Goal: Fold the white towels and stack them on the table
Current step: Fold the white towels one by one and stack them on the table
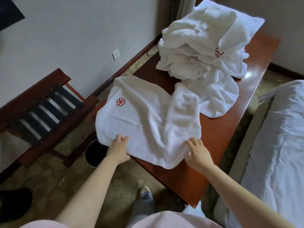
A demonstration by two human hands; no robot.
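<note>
Left hand (119, 148) and right hand (196, 152) each grip the near edge of a white towel (148, 120) spread on the table's (222, 129) near end. A messy towel pile (202, 46) covers the far end. On the left, a dark bin (94, 153) is half hidden under the towel.

Wooden luggage rack (42, 112) with dark straps at left, against white wall (74, 30). Wall socket (116, 54) low on wall, beyond rack. Round dark bin (95, 153) on patterned floor (49, 178) just right of rack. Bed (279, 145) with white sheet at right.
</note>
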